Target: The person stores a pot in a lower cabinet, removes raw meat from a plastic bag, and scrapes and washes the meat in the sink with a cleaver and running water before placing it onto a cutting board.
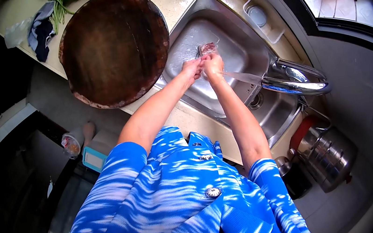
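Close together over the steel sink, my left hand and my right hand have their fingers curled inward and nearly touching. A piece of reddish meat, which seems to be in clear plastic, sticks out beyond the fingers. Both hands pinch at its near end; the exact grip is hidden behind the knuckles. From the chrome faucet a stream of water runs against my right wrist.
A large round dark wooden board lies left of the sink. Green vegetables and a dark cloth sit past it. A clear plastic tray stands on the sink's far ledge. Steel pots are at the right.
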{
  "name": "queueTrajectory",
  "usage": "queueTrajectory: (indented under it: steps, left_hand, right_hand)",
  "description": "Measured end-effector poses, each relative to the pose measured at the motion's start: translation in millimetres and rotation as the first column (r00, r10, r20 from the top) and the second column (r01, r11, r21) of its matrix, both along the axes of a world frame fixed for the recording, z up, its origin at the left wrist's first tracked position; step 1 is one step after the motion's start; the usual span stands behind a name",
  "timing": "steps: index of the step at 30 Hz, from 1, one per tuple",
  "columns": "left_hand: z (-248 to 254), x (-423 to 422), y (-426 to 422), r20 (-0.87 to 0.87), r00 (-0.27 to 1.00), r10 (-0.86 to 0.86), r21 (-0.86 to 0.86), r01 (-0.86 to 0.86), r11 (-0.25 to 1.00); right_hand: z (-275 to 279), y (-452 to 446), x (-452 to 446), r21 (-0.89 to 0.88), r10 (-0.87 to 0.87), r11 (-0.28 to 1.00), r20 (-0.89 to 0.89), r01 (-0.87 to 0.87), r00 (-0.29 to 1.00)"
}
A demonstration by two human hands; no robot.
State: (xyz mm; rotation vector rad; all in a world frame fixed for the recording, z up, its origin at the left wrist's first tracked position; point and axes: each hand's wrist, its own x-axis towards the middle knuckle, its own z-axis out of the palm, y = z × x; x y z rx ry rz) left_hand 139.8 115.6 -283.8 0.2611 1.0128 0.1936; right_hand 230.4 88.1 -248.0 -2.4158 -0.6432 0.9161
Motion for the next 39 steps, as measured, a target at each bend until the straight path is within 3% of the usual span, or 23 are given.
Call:
queueTrajectory:
  steps: [1,3,4,5,7,8,11,13,15,17,19,21,23,26,30,32,33,35,36,38,39]
  left_hand:
    - [-1,3,-2,-0.031,0.999,-0.008,0.02,0.008,1.0]
    - [-3,10,-6,-0.095,0.995,-0.023,0.06,0.028,0.998]
    - [-1,12,-6,-0.143,0.99,-0.007,0.061,0.016,0.998]
    - [-4,15,-8,-0.142,0.99,-0.007,0.059,0.016,0.998]
    - [-5,19,-7,-0.171,0.979,0.108,0.03,-0.104,0.994]
    - [-6,17,-7,-0.18,0.979,0.101,0.022,-0.099,0.995]
    - [-4,9,-3,-0.099,0.992,0.075,-0.015,-0.077,0.997]
    - [-9,7,-2,-0.167,0.986,0.02,-0.056,-0.029,0.998]
    - [-25,-2,2,0.15,0.985,-0.085,-0.181,0.111,0.977]
    - [-21,2,2,0.105,0.985,-0.137,-0.178,0.154,0.972]
    - [-19,2,1,0.071,0.993,-0.09,-0.223,0.104,0.969]
    - [-21,1,2,0.067,0.991,-0.113,-0.213,0.125,0.969]
    - [-23,0,3,0.061,0.986,-0.156,-0.19,0.165,0.968]
    - [-24,0,6,-0.056,0.967,-0.248,-0.132,0.239,0.962]
    - [-25,-1,8,-0.171,0.955,-0.242,-0.115,0.225,0.968]
    - [-16,0,10,-0.156,0.984,-0.089,-0.187,0.059,0.981]
    - [-18,0,10,-0.158,0.983,-0.091,-0.19,0.06,0.98]
    - [-28,0,7,-0.046,0.998,-0.035,-0.168,0.027,0.985]
    - [-34,0,5,-0.047,0.998,-0.037,-0.173,0.028,0.985]
    - [-45,2,1,-0.256,0.966,0.037,-0.018,-0.043,0.999]
    - [-50,3,0,-0.256,0.966,0.036,-0.022,-0.043,0.999]
  right_hand:
    - [5,-2,-2,-0.001,0.001,1.0,0.004,-0.001,1.0]
    - [14,-8,-6,0.164,0.132,0.975,0.133,-0.153,0.982]
    - [9,-11,-3,0.172,0.27,0.939,0.171,-0.299,0.947]
    - [5,-16,-3,0.171,0.271,0.939,0.171,-0.299,0.947]
    - [-2,-26,-4,0.309,0.429,0.808,0.276,-0.502,0.86]
    - [-6,-27,-2,0.462,0.479,0.741,0.145,-0.488,0.866]
    - [-4,-36,-8,0.511,0.456,0.767,-0.011,-0.387,0.89]
    - [-4,-38,-5,0.532,0.451,0.778,-0.102,-0.334,0.887]
    - [-13,-43,1,0.408,0.403,0.863,-0.199,-0.299,0.893]
    - [-7,-39,3,0.48,0.415,0.821,-0.131,-0.309,0.9]
    - [0,-36,5,0.318,0.338,0.904,-0.117,-0.287,0.934]
    - [-5,-32,4,0.324,0.3,0.909,-0.073,-0.262,0.951]
    - [-5,-29,4,0.353,0.143,0.935,-0.323,-0.022,0.936]
    - [-7,-24,6,0.234,0.05,0.971,-0.371,0.042,0.927]
    - [-42,-28,8,0.185,-0.016,0.978,-0.379,0.092,0.925]
    - [-97,-40,15,0.243,0.181,0.963,-0.272,-0.114,0.945]
    - [-92,-40,15,0.241,0.179,0.964,-0.275,-0.113,0.945]
    - [-77,-41,15,0.202,0.377,0.9,0.084,-0.387,0.922]
    - [-75,-40,17,0.198,0.377,0.901,0.08,-0.385,0.923]
    - [-73,-39,26,0.276,0.172,0.953,-0.145,-0.128,0.974]
    - [-71,-39,31,0.272,0.172,0.954,-0.146,-0.127,0.974]
